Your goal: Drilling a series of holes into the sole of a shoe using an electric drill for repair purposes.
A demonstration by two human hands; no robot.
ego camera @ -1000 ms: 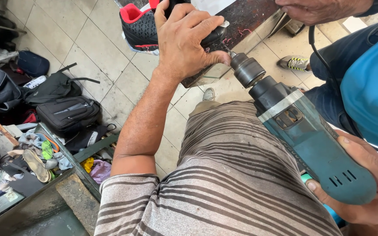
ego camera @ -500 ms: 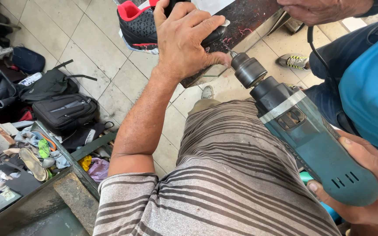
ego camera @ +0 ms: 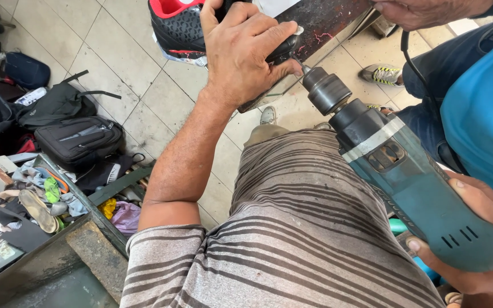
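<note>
My right hand wraps the teal-green electric drill with its black chuck; my left hand clamps a small dark piece against the dark stained board. If the bit skids, it could catch my thumb, just beside it. The piece looks glossy, mostly hidden under my fingers.
</note>
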